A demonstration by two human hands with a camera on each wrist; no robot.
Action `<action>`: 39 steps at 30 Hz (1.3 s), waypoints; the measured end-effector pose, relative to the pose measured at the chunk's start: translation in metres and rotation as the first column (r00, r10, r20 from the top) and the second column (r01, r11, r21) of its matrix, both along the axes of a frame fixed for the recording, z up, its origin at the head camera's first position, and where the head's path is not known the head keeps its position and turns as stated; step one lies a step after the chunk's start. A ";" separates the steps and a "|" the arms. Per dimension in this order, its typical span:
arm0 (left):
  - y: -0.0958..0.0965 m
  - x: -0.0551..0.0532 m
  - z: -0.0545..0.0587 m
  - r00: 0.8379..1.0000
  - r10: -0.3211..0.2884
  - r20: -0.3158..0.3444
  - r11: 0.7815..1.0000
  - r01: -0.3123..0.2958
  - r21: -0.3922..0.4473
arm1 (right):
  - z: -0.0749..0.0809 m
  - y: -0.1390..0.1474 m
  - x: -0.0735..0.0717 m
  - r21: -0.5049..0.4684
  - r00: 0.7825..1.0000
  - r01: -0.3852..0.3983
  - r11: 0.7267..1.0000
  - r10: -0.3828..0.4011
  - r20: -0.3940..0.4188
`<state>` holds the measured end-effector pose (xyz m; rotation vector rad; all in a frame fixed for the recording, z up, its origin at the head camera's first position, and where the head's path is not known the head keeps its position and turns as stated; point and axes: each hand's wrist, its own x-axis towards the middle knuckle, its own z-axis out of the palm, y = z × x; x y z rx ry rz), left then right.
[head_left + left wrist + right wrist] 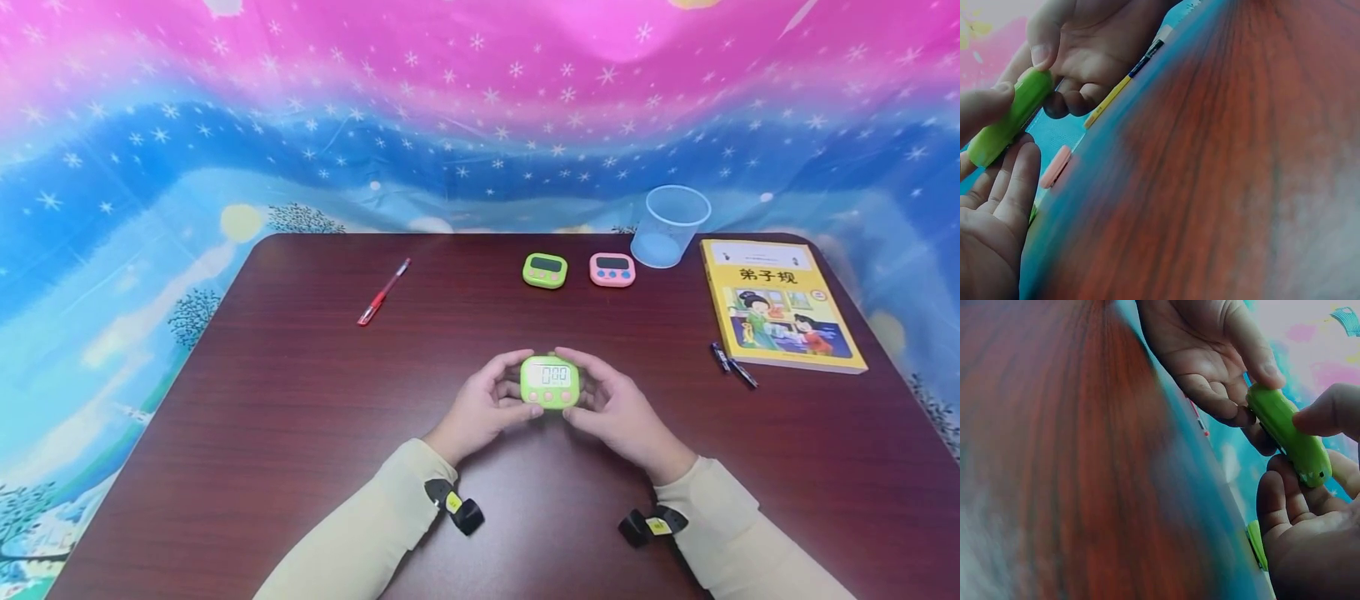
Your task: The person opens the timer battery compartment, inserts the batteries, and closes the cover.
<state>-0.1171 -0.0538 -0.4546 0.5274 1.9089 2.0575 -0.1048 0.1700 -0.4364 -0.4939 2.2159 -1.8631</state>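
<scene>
Both hands hold a green digital timer [550, 382] raised over the table, its lit screen and pink buttons facing up toward the head view. My left hand [486, 406] grips its left side, thumb at the lower edge and forefinger at the top. On the opposite side, my right hand [617, 408] grips it the same way. The wrist views catch the green timer [1013, 119] edge-on, between thumbs and fingers. Farther back on the table lie a second green timer [545, 271] and a pink timer [612, 270], both with dark screens.
A clear plastic cup [670, 227] stands at the back right, beside a yellow book [783, 308]. Two small dark batteries [733, 367] lie by the book's lower left corner. Toward the back left is a red pen [384, 292]. A patterned cloth [450, 125] hangs behind the table.
</scene>
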 end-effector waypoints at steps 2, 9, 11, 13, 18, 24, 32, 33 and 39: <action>0.000 0.000 0.000 1.000 0.007 0.000 1.000 -0.007 -0.005 | 0.000 0.000 0.000 0.001 1.000 0.002 1.000 -0.002 -0.010; 0.000 0.000 0.001 0.999 0.030 -0.026 0.999 -0.031 -0.029 | -0.002 0.001 -0.002 -0.014 0.998 0.056 0.998 -0.056 0.010; -0.001 0.000 0.001 0.999 0.030 -0.034 0.999 -0.031 -0.026 | -0.002 0.001 -0.002 -0.027 0.997 0.066 0.997 -0.065 0.030; -0.001 0.000 0.000 0.999 0.028 -0.031 0.999 -0.029 -0.028 | -0.003 0.002 -0.002 -0.038 0.997 0.067 0.997 -0.065 0.052; -0.001 -0.002 -0.004 1.000 0.029 -0.012 0.997 -0.030 -0.071 | -0.009 0.001 -0.003 -0.040 0.995 0.070 0.997 -0.067 0.078; 0.000 -0.003 -0.005 0.999 0.035 -0.027 0.991 -0.039 -0.132 | -0.011 -0.001 -0.003 -0.031 0.994 0.081 0.996 -0.079 0.071; 0.001 -0.002 -0.005 0.994 0.076 -0.075 0.974 -0.091 -0.208 | -0.011 -0.001 -0.002 0.048 0.994 0.095 0.994 -0.097 0.045; 0.001 -0.002 -0.005 0.993 0.081 -0.090 0.972 -0.099 -0.213 | -0.012 -0.002 -0.002 0.056 0.994 0.098 0.994 -0.101 0.043; 0.001 -0.003 -0.006 0.980 0.109 -0.166 0.960 -0.147 -0.239 | -0.012 -0.004 -0.005 0.063 0.992 0.115 0.991 -0.118 0.045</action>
